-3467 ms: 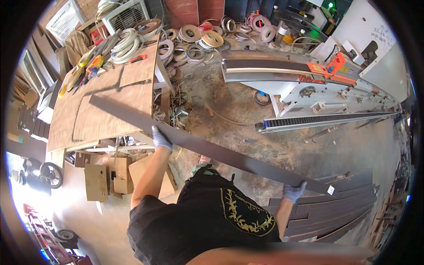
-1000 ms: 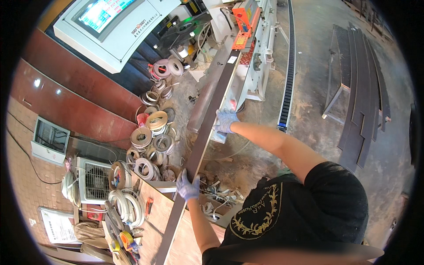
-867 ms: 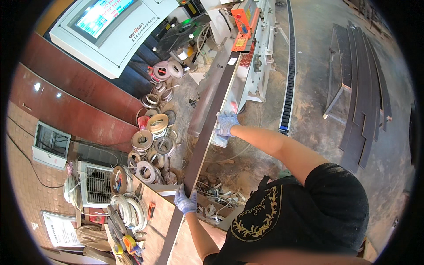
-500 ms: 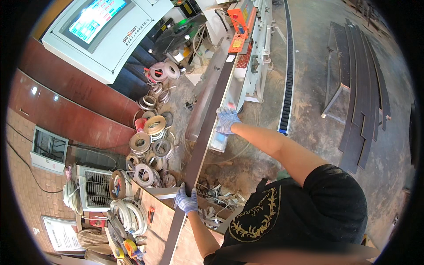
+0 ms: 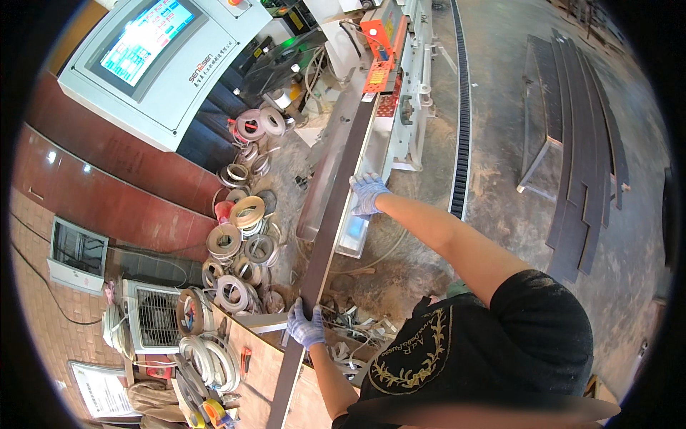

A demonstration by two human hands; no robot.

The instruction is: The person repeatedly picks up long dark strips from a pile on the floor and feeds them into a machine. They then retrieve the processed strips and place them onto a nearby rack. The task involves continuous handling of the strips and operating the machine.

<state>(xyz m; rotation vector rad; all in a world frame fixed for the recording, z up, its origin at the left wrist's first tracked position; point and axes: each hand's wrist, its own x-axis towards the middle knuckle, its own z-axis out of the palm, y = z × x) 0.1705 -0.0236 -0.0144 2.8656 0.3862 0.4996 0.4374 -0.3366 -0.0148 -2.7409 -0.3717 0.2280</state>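
A long, narrow, dark brown board runs from the lower edge of the view up to the machine, its far end by the orange guard. My left hand, in a pale glove, grips the board's right edge beside the wooden table. Farther along, my right hand, gloved too, holds that same edge with its fingers over the top face. The right palm and thumb are partly hidden. A white label lies on the board's far end, next to the guard.
Rolls of edge-banding tape lie heaped on the floor left of the board. A machine control panel stands at upper left. Cutters and tape sit on the wooden table. At right, dark boards rest on a metal stand, beyond a roller track.
The board has slid slightly forward, its label now closer against the orange guard. Both hands keep their hold. The whole view has shifted a little.
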